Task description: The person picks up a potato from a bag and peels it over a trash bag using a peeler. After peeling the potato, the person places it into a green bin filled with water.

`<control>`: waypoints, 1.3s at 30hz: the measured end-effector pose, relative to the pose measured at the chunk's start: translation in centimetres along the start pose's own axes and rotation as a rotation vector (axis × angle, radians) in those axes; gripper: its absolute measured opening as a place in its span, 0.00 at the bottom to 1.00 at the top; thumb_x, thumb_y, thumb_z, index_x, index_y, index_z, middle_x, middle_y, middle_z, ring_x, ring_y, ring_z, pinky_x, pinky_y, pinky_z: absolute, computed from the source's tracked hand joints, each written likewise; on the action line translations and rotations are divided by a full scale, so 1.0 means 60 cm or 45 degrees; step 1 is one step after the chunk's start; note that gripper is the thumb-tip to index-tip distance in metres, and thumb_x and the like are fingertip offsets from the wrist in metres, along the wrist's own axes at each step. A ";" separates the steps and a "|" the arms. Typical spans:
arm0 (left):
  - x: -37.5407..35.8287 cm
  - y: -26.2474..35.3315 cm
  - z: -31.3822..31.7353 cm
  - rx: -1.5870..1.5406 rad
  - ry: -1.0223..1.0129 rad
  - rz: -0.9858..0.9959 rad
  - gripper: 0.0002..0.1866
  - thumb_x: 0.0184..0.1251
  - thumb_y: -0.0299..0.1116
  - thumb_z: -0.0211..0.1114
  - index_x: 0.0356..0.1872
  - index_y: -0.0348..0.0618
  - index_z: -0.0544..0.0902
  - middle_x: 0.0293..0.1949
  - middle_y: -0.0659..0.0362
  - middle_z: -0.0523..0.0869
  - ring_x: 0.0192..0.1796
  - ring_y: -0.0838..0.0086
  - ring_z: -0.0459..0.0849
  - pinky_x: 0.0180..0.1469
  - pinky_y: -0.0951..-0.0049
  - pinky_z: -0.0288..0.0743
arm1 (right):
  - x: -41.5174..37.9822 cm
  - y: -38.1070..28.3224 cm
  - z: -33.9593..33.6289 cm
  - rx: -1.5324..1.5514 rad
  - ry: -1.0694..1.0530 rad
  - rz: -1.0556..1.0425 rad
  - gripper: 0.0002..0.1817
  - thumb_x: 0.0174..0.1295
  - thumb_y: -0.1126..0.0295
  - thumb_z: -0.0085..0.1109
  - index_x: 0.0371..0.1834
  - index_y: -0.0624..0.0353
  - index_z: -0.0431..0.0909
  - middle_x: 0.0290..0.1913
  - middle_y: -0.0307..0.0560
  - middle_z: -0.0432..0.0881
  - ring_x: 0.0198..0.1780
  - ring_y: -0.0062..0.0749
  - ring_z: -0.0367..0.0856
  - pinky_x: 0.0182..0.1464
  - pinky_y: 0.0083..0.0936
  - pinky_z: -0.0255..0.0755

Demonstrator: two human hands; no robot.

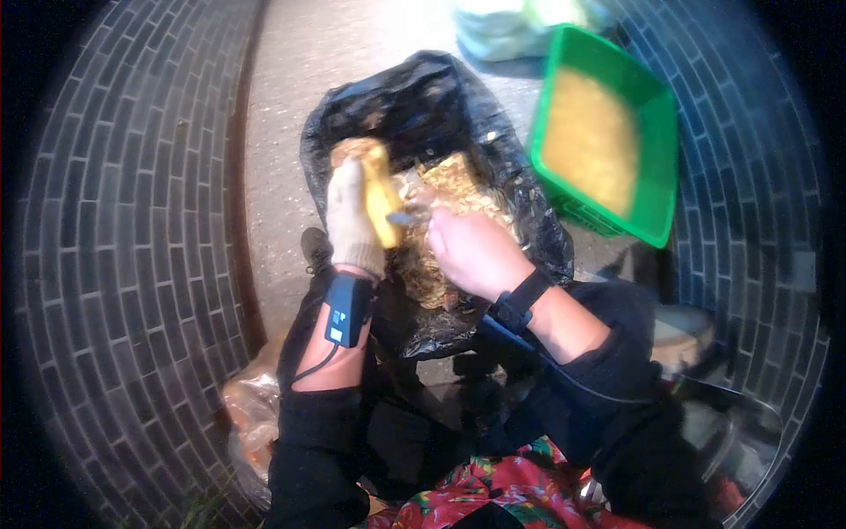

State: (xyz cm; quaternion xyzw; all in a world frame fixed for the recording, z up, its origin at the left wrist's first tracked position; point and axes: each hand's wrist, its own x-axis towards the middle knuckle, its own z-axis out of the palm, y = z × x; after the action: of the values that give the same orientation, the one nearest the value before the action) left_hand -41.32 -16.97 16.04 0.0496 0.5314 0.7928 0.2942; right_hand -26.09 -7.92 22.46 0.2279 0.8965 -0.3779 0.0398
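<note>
My left hand [349, 212], in a pale knit glove, is closed around a chunky yellow piece of produce [381, 207] with a brownish top end, tilted slightly over the bag. My right hand [473, 251] is bare, with its fingers closed on a small blade [404, 218] that points left, close to the yellow piece's lower side. Motion blurs the blade, and my fingers hide its handle. Beneath both hands, a black plastic bag [397, 97] lies spread wide, holding a heap of yellow and brown scraps [458, 181].
A green plastic crate [659, 159] with yellow contents stands at the right, near the tiled wall [749, 176]. A pale bag [502, 35] sits at the back. By my left leg rests a clear plastic bag [251, 414] with orange-pink contents. Another tiled wall [150, 220] rises at the left.
</note>
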 end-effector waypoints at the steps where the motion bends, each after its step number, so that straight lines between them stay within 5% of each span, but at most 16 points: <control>1: 0.006 0.007 -0.006 -0.057 0.062 -0.058 0.23 0.72 0.54 0.55 0.55 0.46 0.77 0.43 0.60 0.84 0.39 0.74 0.83 0.41 0.73 0.80 | -0.006 0.002 0.011 -0.001 0.003 -0.006 0.14 0.69 0.64 0.42 0.37 0.63 0.73 0.28 0.66 0.79 0.34 0.61 0.80 0.39 0.52 0.73; 3: 0.018 0.025 -0.012 -0.393 0.044 -0.138 0.27 0.72 0.61 0.51 0.56 0.49 0.78 0.42 0.61 0.84 0.38 0.72 0.83 0.40 0.71 0.80 | -0.014 0.008 0.027 -0.031 -0.300 -0.103 0.13 0.69 0.64 0.42 0.38 0.62 0.74 0.30 0.66 0.80 0.36 0.59 0.81 0.42 0.51 0.73; 6: 0.018 0.042 -0.007 -0.424 -0.093 -0.126 0.28 0.72 0.61 0.50 0.55 0.49 0.78 0.42 0.62 0.85 0.37 0.72 0.83 0.40 0.71 0.81 | -0.002 0.011 0.006 -0.013 -0.195 -0.033 0.14 0.69 0.64 0.42 0.38 0.63 0.74 0.33 0.66 0.80 0.37 0.58 0.81 0.43 0.51 0.73; 10: 0.005 0.033 0.021 -0.175 -0.018 -0.015 0.29 0.73 0.60 0.50 0.58 0.45 0.76 0.48 0.60 0.83 0.45 0.73 0.83 0.48 0.74 0.79 | 0.013 0.021 -0.043 0.096 0.286 -0.104 0.15 0.70 0.63 0.41 0.36 0.64 0.72 0.27 0.66 0.79 0.32 0.62 0.80 0.38 0.54 0.71; 11: -0.006 0.036 0.034 -0.133 -0.052 -0.028 0.25 0.71 0.53 0.57 0.57 0.44 0.76 0.47 0.59 0.82 0.44 0.73 0.82 0.46 0.74 0.78 | 0.017 0.021 -0.046 0.089 0.287 -0.107 0.15 0.70 0.63 0.41 0.36 0.64 0.72 0.27 0.66 0.79 0.32 0.62 0.80 0.38 0.54 0.71; 14: -0.019 0.014 0.029 0.582 -0.134 0.217 0.20 0.73 0.48 0.57 0.52 0.43 0.79 0.44 0.60 0.83 0.43 0.76 0.81 0.47 0.75 0.75 | 0.024 0.013 -0.045 0.138 0.368 -0.066 0.15 0.70 0.62 0.41 0.37 0.64 0.72 0.26 0.66 0.79 0.31 0.62 0.80 0.37 0.54 0.71; 19: -0.033 0.025 0.047 0.047 0.004 -0.034 0.17 0.73 0.44 0.59 0.50 0.41 0.78 0.41 0.59 0.83 0.41 0.79 0.82 0.41 0.77 0.76 | 0.012 -0.002 -0.008 0.027 0.186 -0.024 0.14 0.70 0.64 0.43 0.41 0.65 0.73 0.26 0.66 0.79 0.32 0.62 0.80 0.38 0.53 0.73; 25: 0.008 0.014 -0.005 0.031 0.130 0.034 0.23 0.74 0.52 0.55 0.55 0.43 0.76 0.45 0.59 0.82 0.40 0.75 0.82 0.41 0.74 0.78 | -0.005 0.011 0.001 -0.068 -0.199 -0.097 0.15 0.68 0.63 0.42 0.37 0.64 0.74 0.30 0.65 0.80 0.36 0.61 0.80 0.44 0.52 0.72; 29: 0.019 0.026 -0.005 -0.062 0.072 0.017 0.31 0.70 0.62 0.53 0.57 0.44 0.77 0.43 0.59 0.84 0.40 0.72 0.84 0.40 0.72 0.81 | 0.010 0.021 -0.015 0.039 -0.090 -0.040 0.16 0.70 0.61 0.41 0.37 0.64 0.72 0.31 0.66 0.79 0.37 0.62 0.79 0.42 0.50 0.71; 33: -0.016 0.043 0.036 -0.161 -0.102 -0.235 0.25 0.73 0.52 0.55 0.57 0.42 0.75 0.44 0.59 0.83 0.41 0.75 0.83 0.41 0.75 0.80 | 0.026 0.027 -0.040 0.238 0.360 -0.048 0.16 0.71 0.61 0.41 0.36 0.62 0.73 0.30 0.67 0.79 0.35 0.65 0.78 0.41 0.55 0.70; 39: -0.025 0.021 0.053 -0.220 -0.094 -0.251 0.25 0.72 0.53 0.56 0.57 0.44 0.75 0.44 0.58 0.84 0.39 0.73 0.84 0.39 0.72 0.82 | 0.019 0.008 -0.034 0.171 0.214 0.007 0.15 0.70 0.62 0.43 0.37 0.65 0.72 0.28 0.68 0.78 0.34 0.64 0.79 0.39 0.52 0.72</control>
State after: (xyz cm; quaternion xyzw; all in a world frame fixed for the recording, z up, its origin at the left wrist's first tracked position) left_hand -39.35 -15.52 18.84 0.0006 0.4524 0.8005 0.3932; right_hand -26.69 -5.79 23.32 0.2635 0.8687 -0.4166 -0.0496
